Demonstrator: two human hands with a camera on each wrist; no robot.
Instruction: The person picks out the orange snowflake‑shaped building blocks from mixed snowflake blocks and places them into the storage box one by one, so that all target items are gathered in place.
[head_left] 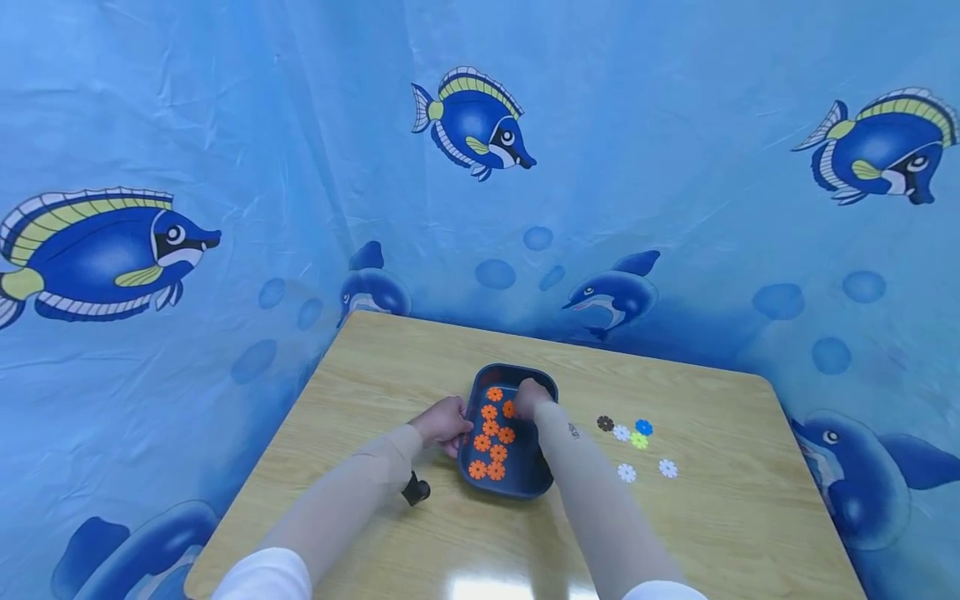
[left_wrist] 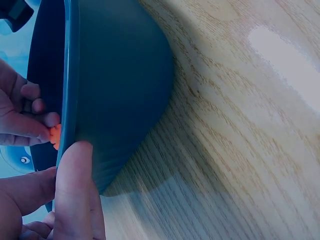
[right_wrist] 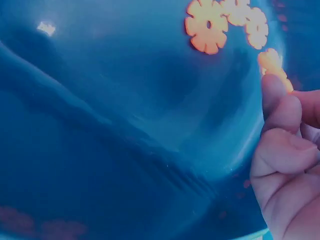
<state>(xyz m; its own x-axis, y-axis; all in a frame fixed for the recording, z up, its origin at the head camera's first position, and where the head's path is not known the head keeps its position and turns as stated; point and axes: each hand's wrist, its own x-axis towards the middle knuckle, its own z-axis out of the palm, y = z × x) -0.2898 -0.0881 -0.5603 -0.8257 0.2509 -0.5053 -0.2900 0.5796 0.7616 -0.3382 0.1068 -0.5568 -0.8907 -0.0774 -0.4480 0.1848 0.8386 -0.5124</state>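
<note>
A dark blue rectangular basin (head_left: 525, 471) stands on the table with several orange flower-shaped discs (head_left: 491, 427) scattered on its bottom. My left hand (head_left: 444, 421) grips the basin's left rim, the rim pinched between thumb and fingers in the left wrist view. My right hand (head_left: 532, 395) reaches inside the basin near its far right corner. Between its thumb and fingertips it pinches an orange flower-shaped disc (left_wrist: 56, 136). In the right wrist view this held disc (right_wrist: 272, 66) is partly covered by the fingers, and more discs (right_wrist: 206, 26) lie beyond it.
Right of the basin, loose flower discs lie on the wooden table (head_left: 720, 517): a brown one (head_left: 605, 423), a blue one (head_left: 643, 427), a yellow-green one (head_left: 639, 440) and white ones (head_left: 626, 472). A small black object (head_left: 416, 490) is by the left forearm. A sea-printed curtain (head_left: 637, 167) hangs behind.
</note>
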